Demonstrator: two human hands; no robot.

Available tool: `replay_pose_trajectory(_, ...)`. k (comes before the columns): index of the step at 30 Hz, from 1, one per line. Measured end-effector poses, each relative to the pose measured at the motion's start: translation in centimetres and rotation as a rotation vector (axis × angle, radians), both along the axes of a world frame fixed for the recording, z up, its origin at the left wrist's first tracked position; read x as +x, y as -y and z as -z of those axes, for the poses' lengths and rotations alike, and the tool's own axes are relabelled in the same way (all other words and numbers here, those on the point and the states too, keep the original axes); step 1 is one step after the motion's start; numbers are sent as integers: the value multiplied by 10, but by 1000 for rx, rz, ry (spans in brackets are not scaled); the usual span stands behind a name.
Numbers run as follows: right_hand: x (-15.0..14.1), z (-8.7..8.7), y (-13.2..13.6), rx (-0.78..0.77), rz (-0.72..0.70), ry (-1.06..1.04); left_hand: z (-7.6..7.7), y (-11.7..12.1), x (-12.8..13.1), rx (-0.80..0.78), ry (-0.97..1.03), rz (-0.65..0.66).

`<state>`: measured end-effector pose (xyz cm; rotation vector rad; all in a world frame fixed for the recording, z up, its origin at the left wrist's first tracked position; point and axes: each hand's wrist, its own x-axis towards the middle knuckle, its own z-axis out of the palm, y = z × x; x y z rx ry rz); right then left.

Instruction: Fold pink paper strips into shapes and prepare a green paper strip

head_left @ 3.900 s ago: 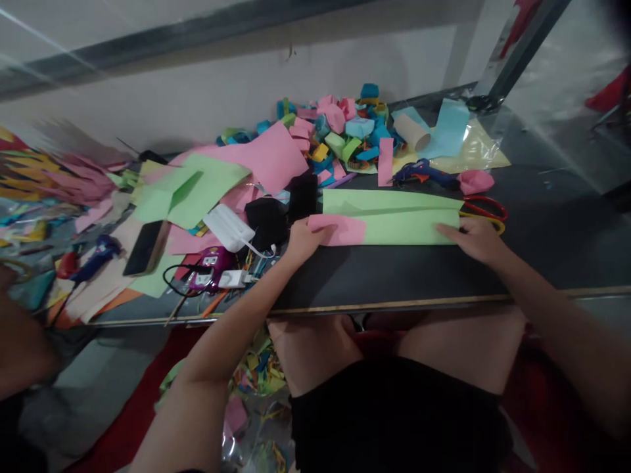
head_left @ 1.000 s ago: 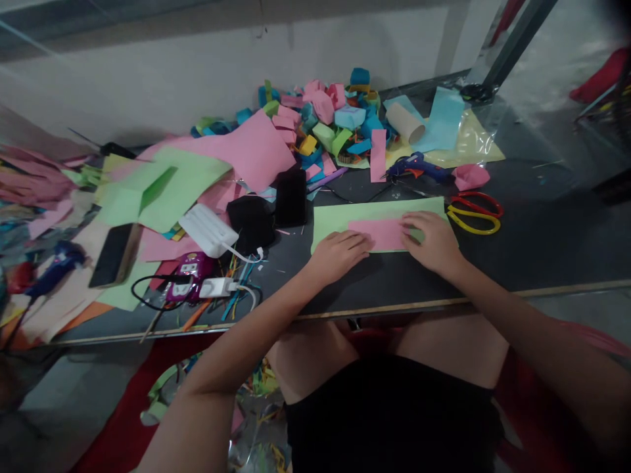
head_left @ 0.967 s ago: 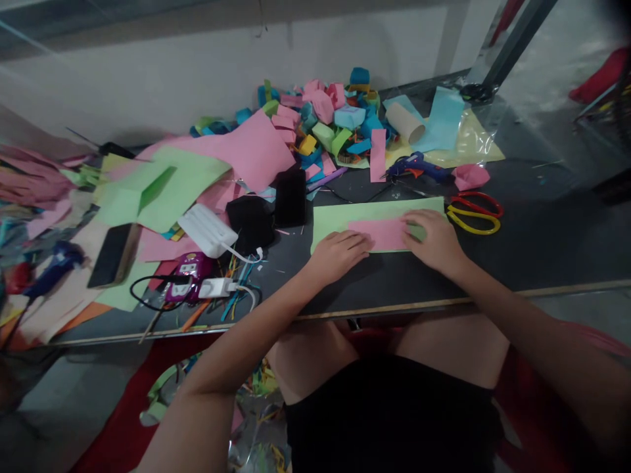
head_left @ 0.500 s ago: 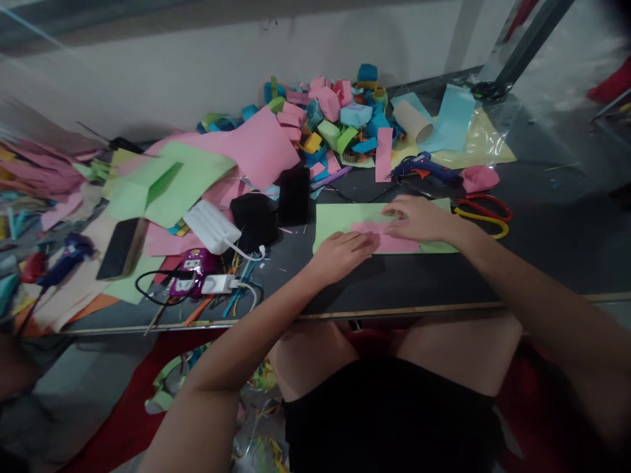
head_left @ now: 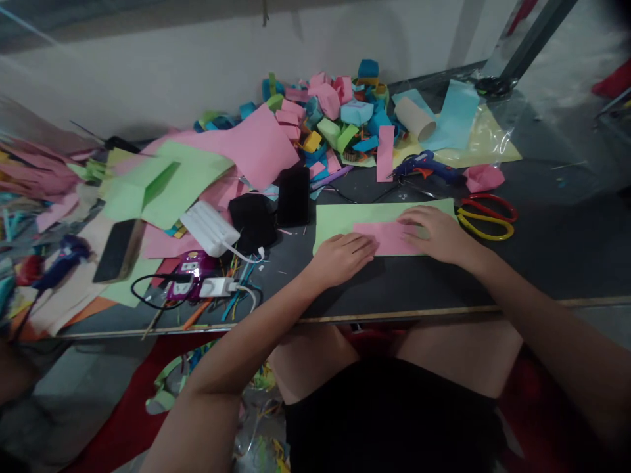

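Note:
A long green paper strip lies flat on the dark table in front of me. A smaller pink paper piece lies on top of it. My left hand rests flat with fingers stretched on the pink piece's left end. My right hand presses flat on its right end, fingers pointing left. Neither hand grips anything.
Red-and-yellow scissors lie right of the strip, a blue glue gun behind it. A heap of folded coloured paper and a cardboard roll sit at the back. Pink and green sheets, a phone, chargers and cables crowd the left.
The pink piece went from the strip's left end to its middle. My right hand came in from the strip's right end onto it, then slid slightly right over the last half second.

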<state>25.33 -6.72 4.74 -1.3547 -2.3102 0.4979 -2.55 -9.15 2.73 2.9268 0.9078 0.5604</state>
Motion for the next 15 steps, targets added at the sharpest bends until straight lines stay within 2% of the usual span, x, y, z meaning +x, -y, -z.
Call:
replay_pose_trajectory(5,11,2,3,-42,21,22,4,-3,-2,-21,52,7)
replay_pose_trajectory(7,9,3,6,-6,5,20,4,-4,-3,-32,68,8)
replay_pose_trajectory(10,4,5,20,56,-59,-7,4,-5,-4,-68,80,7)
replay_pose_trajectory(15,4,14,44,-10,-203,-12,2,-4,-5,-110,63,-1)
